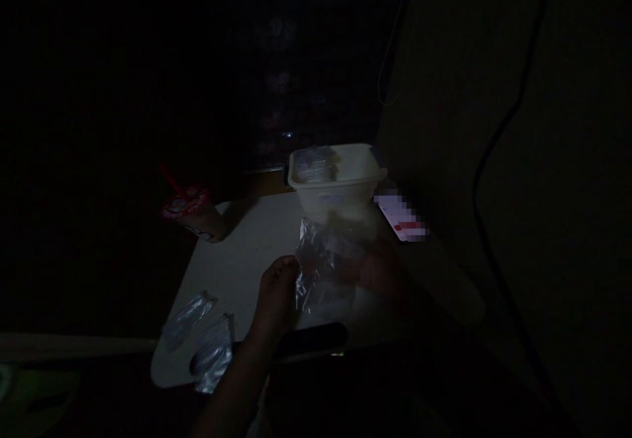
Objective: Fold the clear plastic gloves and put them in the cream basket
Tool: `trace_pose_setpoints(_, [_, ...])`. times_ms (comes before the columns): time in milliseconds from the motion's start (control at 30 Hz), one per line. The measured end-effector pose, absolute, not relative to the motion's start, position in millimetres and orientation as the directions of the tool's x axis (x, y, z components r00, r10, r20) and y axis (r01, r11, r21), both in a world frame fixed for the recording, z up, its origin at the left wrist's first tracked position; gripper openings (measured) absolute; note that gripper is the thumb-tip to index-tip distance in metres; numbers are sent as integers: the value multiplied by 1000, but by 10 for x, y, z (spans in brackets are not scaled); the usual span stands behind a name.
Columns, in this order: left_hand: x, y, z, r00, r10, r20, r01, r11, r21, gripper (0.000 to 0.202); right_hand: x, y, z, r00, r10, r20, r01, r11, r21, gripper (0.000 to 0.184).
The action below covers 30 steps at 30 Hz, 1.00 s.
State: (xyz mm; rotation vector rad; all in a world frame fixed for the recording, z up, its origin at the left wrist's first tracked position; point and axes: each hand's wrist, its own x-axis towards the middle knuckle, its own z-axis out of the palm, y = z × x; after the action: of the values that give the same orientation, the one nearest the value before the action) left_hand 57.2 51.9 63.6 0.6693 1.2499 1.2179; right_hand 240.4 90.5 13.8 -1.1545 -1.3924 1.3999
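1. The left hand's fingers pinched the near-side edge of a clear plastic bag, which stood above the table, probably to keep the thin film spread.
2. The right hand was at the bag's other side; the dark hid whether its fingers gripped, or lay inside or behind it.
3. Two crinkled, glossy film pieces lay at the table's left corner, seemingly kept within reach.
4. A pale, rounded-rectangular tub at the far edge held clear plastic, its walls probably keeping that together.
5. A tapered cup with a red straw stood left, apart from the hands.
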Motion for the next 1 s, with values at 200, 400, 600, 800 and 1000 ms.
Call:
trace_pose_setpoints(200, [553, 493, 546, -144, 916, -374, -371, 301, 879, 13, 2262, 755, 165, -436, 847, -305, -212, -425, -880, 28])
trace_pose_setpoints(400, [482, 506, 382, 130, 853, -506, -347, 517, 782, 19, 2232, 733, 224, -328, 872, -364, -146, -428, -892, 10])
trace_pose_setpoints(600, [472, 498, 212, 101, 907, -409, -311, 419, 853, 13, 2313, 723, 227, -381, 825, -417, -69, -476, -877, 18])
trace_pose_setpoints(800, [426, 495, 220, 82, 911, -405, -240, 413, 879, 16, 2375, 762, 123, -436, 819, -373, 24, -403, -915, 19])
trace_pose_setpoints(1000, [353, 473, 308, 152, 895, -420, -230, 445, 865, 20, 2342, 716, 146, -349, 866, -358, -70, -405, -912, 15])
